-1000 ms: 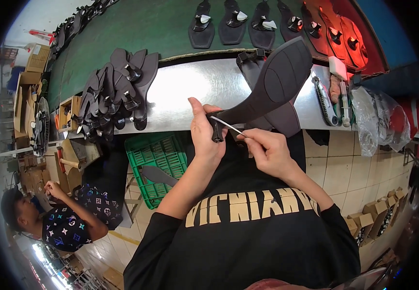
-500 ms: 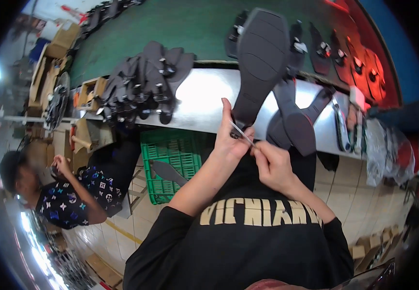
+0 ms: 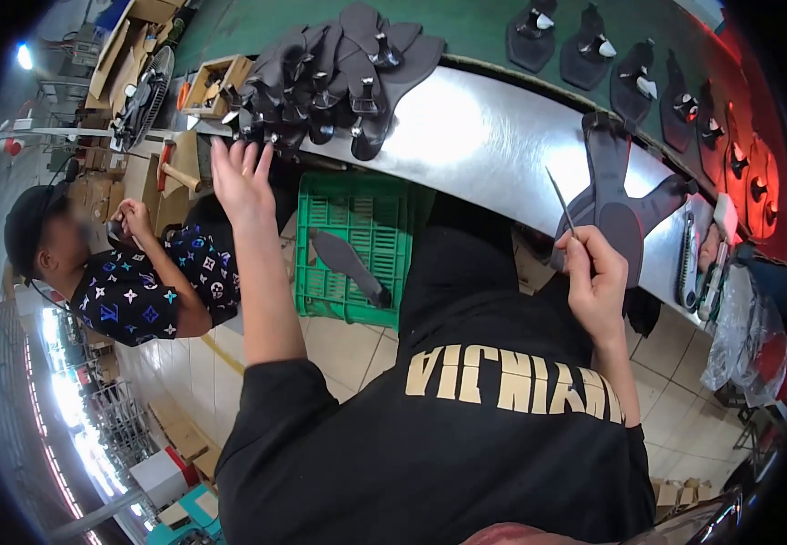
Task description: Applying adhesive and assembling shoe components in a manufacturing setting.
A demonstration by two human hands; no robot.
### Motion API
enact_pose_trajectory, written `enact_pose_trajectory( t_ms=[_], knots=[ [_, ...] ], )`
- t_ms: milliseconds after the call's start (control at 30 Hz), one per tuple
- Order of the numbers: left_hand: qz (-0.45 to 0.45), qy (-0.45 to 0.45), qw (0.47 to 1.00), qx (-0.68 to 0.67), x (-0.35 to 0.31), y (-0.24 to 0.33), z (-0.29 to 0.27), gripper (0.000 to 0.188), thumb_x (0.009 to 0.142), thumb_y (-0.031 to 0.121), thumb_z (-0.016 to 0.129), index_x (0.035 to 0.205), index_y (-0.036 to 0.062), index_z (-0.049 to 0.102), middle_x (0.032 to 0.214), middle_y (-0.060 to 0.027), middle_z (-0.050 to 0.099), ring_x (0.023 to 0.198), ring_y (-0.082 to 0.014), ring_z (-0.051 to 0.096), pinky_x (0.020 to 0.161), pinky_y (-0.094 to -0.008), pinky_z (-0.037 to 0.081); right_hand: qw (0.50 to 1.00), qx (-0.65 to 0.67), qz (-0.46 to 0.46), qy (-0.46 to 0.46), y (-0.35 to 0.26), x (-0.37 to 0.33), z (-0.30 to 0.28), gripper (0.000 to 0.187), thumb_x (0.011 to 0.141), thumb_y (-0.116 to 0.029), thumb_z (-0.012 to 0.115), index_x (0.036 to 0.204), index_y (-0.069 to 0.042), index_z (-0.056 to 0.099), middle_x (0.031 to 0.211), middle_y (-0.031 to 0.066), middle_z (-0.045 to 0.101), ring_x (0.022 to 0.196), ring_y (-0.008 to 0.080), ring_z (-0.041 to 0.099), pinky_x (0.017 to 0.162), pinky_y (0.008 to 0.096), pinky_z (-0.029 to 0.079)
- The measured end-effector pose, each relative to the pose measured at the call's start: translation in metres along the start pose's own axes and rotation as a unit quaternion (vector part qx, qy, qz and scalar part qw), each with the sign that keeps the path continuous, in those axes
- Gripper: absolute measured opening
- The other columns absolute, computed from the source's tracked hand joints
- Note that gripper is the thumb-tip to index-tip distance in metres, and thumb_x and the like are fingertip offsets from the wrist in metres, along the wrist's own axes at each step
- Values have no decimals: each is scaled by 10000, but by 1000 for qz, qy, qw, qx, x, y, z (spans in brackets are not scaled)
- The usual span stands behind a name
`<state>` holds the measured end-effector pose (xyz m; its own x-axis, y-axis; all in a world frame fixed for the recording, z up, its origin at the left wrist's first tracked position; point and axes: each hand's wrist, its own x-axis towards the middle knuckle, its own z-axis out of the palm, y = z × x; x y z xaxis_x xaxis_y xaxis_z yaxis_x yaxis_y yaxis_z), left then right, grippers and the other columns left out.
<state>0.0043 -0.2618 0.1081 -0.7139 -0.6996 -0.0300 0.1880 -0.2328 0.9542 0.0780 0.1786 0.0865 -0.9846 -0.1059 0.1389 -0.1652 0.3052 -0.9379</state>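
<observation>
My left hand [image 3: 246, 186] is empty, with its fingers spread, just in front of a heap of dark grey shoe soles [image 3: 357, 32] with shiny black fittings. My right hand [image 3: 598, 282] grips a thin pointed metal tool [image 3: 559, 195] that sticks up from the fingers. Just beyond that hand, a few more dark soles [image 3: 622, 227] lie across one another on the bench and jut over its front edge.
A metal-topped bench [image 3: 439, 118] runs across, with a row of soles [image 3: 587, 50] on the green surface behind. Below stands a green crate [image 3: 348, 311] holding one sole [image 3: 343, 259]. A co-worker [image 3: 139, 291] sits at left. A box cutter [image 3: 688, 263] lies at right.
The large sole is out of my left hand, which has moved left to the heap and opened. My right hand has moved right with the tool. The view has shifted.
</observation>
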Motion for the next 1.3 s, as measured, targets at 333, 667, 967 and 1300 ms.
enact_pose_trajectory(
  t_ms=[333, 667, 967, 1300],
  knots=[
    [-148, -53, 776, 611, -203, -224, -217, 731, 626, 292, 904, 1160, -48, 538, 982, -98, 595, 828, -174, 553, 727, -314, 479, 999, -19, 32, -29, 15, -10, 9, 113, 929, -28, 518, 862, 0, 605, 623, 25, 523, 537, 69, 474, 510, 231, 375],
    [-39, -106, 873, 474, -208, -243, -235, 353, 706, 256, 852, 869, 6, 664, 731, -50, 628, 620, -136, 579, 627, -277, 488, 997, -4, -21, -71, 20, -16, 24, 76, 911, -14, 541, 869, 2, 601, 604, 59, 514, 499, 112, 472, 489, 263, 387],
    [153, -142, 702, 681, -162, -69, -194, 374, 679, -18, 646, 1035, 78, 701, 881, -101, 668, 821, -245, 643, 838, -381, 499, 997, 17, -2, -76, 38, -16, 3, 72, 902, -13, 543, 879, 4, 610, 651, 98, 559, 527, 166, 535, 521, 292, 420],
    [211, -234, 878, 359, -147, 53, -8, 481, 818, -123, 585, 1289, -59, 517, 1185, -146, 655, 1115, -183, 600, 979, -311, 443, 979, 161, 37, -120, 26, -10, 9, 190, 868, -9, 581, 1044, -4, 654, 717, 21, 547, 607, 77, 488, 557, 219, 383]
  ],
)
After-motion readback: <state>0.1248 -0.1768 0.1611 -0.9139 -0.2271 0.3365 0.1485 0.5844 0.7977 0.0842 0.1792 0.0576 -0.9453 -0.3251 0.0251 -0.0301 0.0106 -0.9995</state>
